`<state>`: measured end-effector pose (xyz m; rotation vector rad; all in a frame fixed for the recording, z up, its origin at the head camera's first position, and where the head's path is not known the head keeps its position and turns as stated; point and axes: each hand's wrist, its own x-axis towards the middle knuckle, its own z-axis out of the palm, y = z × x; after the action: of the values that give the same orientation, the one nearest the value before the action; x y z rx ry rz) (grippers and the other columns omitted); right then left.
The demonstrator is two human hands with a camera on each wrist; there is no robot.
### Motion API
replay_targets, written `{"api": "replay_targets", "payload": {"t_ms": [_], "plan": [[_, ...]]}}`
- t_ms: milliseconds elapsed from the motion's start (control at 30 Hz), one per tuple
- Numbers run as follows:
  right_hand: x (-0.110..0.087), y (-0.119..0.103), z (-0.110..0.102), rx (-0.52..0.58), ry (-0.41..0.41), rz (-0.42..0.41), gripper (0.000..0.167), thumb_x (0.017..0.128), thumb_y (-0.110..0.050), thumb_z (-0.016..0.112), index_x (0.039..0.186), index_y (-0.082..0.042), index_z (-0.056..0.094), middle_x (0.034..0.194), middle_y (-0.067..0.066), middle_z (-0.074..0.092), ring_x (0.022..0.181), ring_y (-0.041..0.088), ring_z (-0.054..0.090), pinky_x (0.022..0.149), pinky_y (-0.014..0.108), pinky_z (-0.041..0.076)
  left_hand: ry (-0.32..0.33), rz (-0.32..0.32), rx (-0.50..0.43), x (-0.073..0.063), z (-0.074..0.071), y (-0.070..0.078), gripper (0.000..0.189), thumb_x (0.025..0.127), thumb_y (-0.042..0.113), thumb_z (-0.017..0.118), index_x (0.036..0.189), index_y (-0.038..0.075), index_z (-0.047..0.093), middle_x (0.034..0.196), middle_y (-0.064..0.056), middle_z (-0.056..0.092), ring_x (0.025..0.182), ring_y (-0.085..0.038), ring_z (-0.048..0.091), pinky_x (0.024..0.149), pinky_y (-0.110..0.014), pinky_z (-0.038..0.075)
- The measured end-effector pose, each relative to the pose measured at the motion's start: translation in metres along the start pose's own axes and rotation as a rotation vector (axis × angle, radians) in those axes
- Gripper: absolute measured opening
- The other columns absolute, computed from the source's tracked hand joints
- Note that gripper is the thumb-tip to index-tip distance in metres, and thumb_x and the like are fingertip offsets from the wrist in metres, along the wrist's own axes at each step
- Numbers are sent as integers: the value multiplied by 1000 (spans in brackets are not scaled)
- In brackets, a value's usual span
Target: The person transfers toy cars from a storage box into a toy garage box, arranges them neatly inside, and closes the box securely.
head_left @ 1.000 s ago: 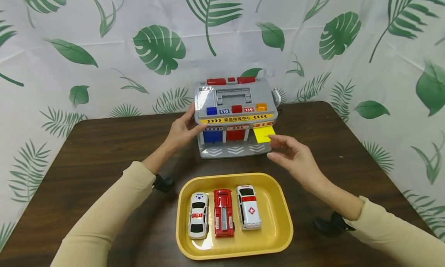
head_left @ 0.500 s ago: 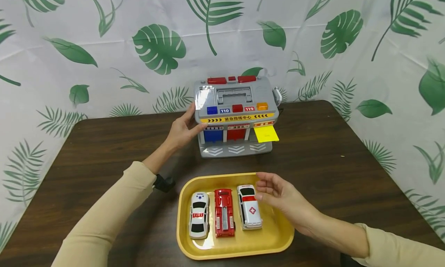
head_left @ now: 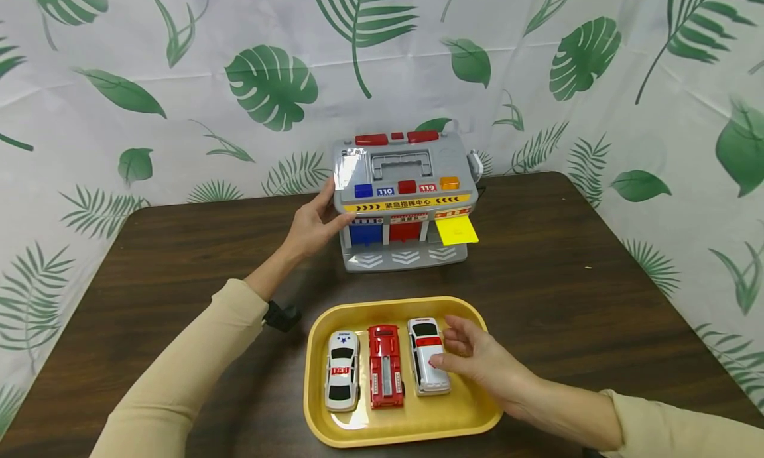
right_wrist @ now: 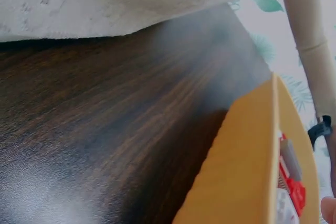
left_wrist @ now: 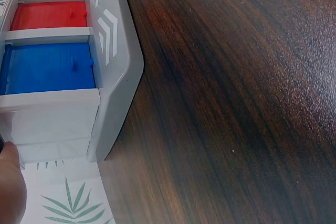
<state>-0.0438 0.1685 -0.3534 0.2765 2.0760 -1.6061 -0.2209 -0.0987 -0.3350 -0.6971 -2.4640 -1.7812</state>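
Observation:
My left hand [head_left: 310,226] steadies the grey toy rescue station [head_left: 398,186] at its left side, thumb across the front and fingers along the side. In the left wrist view, part of that hand shows near the station's side wall [left_wrist: 50,129]. The station's blue door [head_left: 365,234] and red door [head_left: 404,230] are down; its yellow door [head_left: 456,230] is raised outward. Over the yellow tray [head_left: 402,438], my right hand [head_left: 486,362] reaches to the toy ambulance [head_left: 428,372], with the thumb overlapping its roof and loosely bent fingers at its right side.
Left of the ambulance in the tray lie a red toy fire truck [head_left: 385,365] and a white toy police car [head_left: 342,372]. A grey crank [head_left: 475,166] sticks out from the station's right side. A leaf-print cloth [head_left: 209,113] hangs behind the dark wooden table [head_left: 537,246].
My right hand has left the raised yellow door, come down to the tray, and settled lower over the ambulance. The left hand and the station have stayed in place.

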Motion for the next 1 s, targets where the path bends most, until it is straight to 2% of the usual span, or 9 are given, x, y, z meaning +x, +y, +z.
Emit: {"api": "replay_targets", "payload": {"t_ms": [100, 467, 733, 1000], "plan": [[2, 4, 2, -4, 0, -7, 80, 81, -13, 74, 143, 6, 27, 136, 23, 41, 125, 35, 41, 108, 51, 34, 1, 7, 2, -1, 0, 2, 76, 90, 4, 61, 149, -1, 13, 148, -20, 34, 127, -33, 46, 103, -46, 40], [6, 11, 4, 15, -70, -28, 84, 78, -4, 75, 143, 8, 23, 130, 22, 45, 112, 27, 50, 95, 38, 48, 3, 15, -11, -2, 0, 0, 76, 90, 6, 62, 149, 1, 14, 151, -17, 30, 129, -31, 45, 104, -44, 40], [12, 12, 7, -41, -55, -34, 84, 75, -4, 77, 141, 9, 27, 122, 19, 48, 104, 26, 49, 87, 32, 49, 7, 1, -8, -2, 1, 0, 76, 90, 7, 62, 149, 0, 14, 153, -15, 25, 132, -30, 41, 105, -44, 38], [15, 12, 8, -35, -105, -60, 74, 76, -1, 75, 137, 9, 33, 108, 14, 51, 91, 22, 49, 75, 26, 46, 11, -1, -5, -2, 1, 1, 76, 90, 8, 62, 149, 1, 14, 154, -14, 24, 131, -29, 42, 105, -41, 39]]}}
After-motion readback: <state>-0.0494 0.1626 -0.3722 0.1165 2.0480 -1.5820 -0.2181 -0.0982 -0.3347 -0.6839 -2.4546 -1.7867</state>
